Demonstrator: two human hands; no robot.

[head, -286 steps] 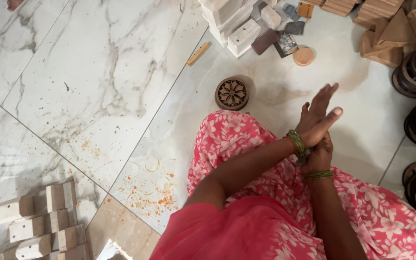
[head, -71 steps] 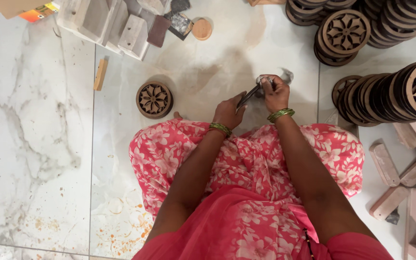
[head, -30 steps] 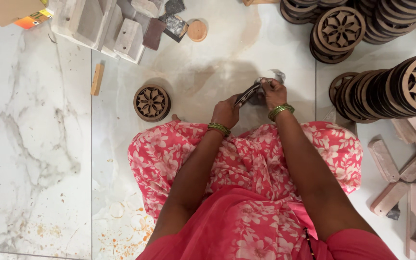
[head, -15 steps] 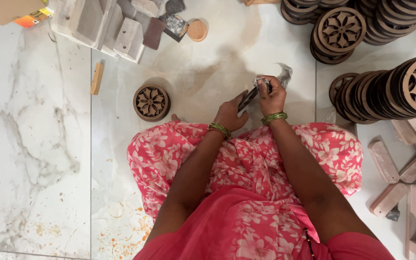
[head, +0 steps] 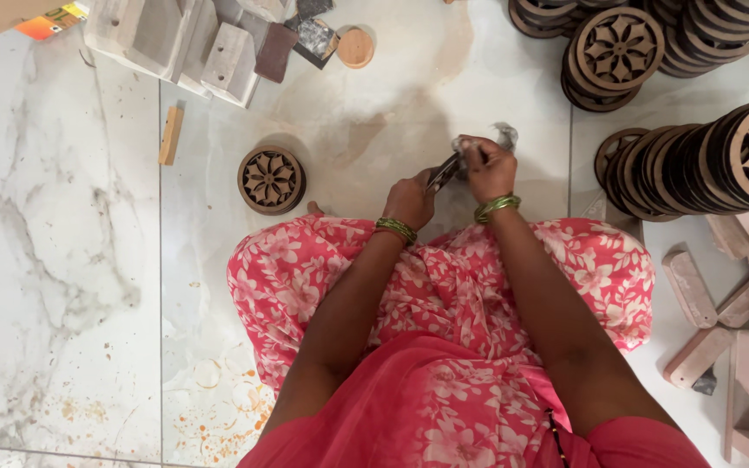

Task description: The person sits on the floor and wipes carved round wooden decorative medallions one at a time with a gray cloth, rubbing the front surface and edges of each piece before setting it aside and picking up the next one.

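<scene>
I sit on the floor in a pink flowered dress with both hands raised in front of my knees. My left hand [head: 409, 198] pinches a thin dark flat piece [head: 444, 172] by its lower end. My right hand [head: 487, 169] is closed on a crumpled grey cloth [head: 502, 134] and presses it against the upper end of the piece. Both wrists carry green bangles. A round carved wooden disc [head: 271, 179] lies on the floor to the left of my left hand.
Stacks of carved round discs [head: 621, 48] stand at the top right, and a row on edge [head: 739, 156] to the right. Pale wooden blocks [head: 175, 39] lie top left, with a small stick [head: 170, 134]. More wooden pieces [head: 713, 295] lie at the right.
Earlier my hands were pressed together with nothing in them; now they hold the dark piece and the cloth. Over the last second they only shift slightly up and right.
</scene>
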